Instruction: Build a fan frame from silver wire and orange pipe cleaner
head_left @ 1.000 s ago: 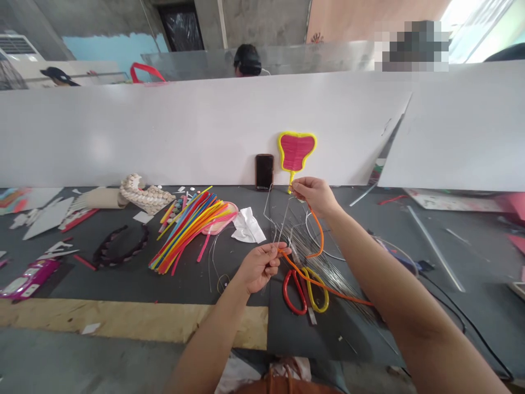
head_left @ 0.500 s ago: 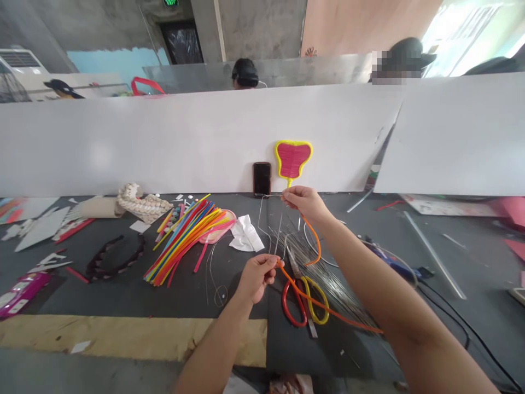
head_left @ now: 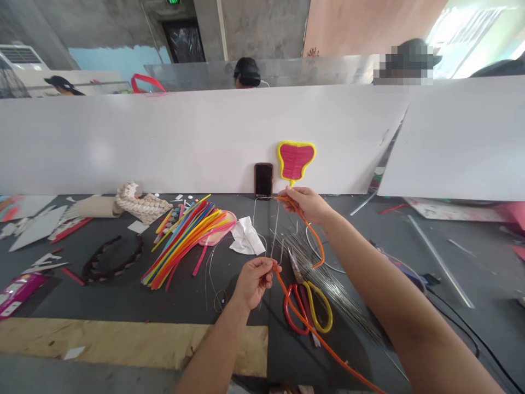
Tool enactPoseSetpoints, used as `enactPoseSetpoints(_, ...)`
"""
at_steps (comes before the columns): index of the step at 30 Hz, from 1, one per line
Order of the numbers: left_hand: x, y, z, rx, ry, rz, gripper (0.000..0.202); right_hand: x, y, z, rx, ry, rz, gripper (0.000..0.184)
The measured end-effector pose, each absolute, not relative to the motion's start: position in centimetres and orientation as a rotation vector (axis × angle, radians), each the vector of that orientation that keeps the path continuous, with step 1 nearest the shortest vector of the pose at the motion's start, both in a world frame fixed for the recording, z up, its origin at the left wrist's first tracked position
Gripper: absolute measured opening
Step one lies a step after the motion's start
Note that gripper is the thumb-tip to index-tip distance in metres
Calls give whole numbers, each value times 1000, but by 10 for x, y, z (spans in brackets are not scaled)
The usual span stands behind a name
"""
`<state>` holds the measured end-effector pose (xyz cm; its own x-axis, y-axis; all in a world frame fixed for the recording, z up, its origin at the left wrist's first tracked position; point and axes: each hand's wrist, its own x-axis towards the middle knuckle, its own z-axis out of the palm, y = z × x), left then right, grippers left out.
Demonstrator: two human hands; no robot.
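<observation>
My left hand (head_left: 253, 282) is closed, pinching the lower end of a bent wire frame (head_left: 262, 227) together with an orange plastic cord (head_left: 315, 334). My right hand (head_left: 304, 203) is closed too, pinching the top of the wire frame and the orange cord where the cord bends over it. The cord runs from my right hand down in a loop and trails off toward the lower right. Red and yellow scissors (head_left: 305, 303) lie on the dark mat (head_left: 172, 295) just below my hands, beside a spread of thin metal wires (head_left: 328, 276).
A bundle of coloured cords (head_left: 186, 238) lies left of centre, with crumpled white paper (head_left: 246, 236) beside it. A phone (head_left: 263, 179) and a pink-and-yellow woven fan (head_left: 295, 158) lean on the white partition (head_left: 164, 142). Dark braid (head_left: 110, 262), woven shell piece (head_left: 139, 203) and scraps lie left. People sit behind the partition.
Both hands stayed pinched on the wire and cord. The orange cord now lies over the top of the frame at my right hand, and its trailing end has swung lower toward me.
</observation>
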<state>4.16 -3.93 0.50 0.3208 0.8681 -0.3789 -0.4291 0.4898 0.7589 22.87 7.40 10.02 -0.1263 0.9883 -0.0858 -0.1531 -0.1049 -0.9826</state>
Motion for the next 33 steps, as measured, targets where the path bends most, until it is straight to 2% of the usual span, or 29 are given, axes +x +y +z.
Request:
enactPoseSetpoints(13,45,-40,4,593,908,924,26,228,75,100,-1055,-1312,1346,23)
enactPoseSetpoints(26,51,-45,6,687,914,905,27,226,66,107,-1231,-1388,1103,4)
enactPoseSetpoints(33,51,-57,22,745,887,847,31,238,62,106,-1283,-1375,1044,11)
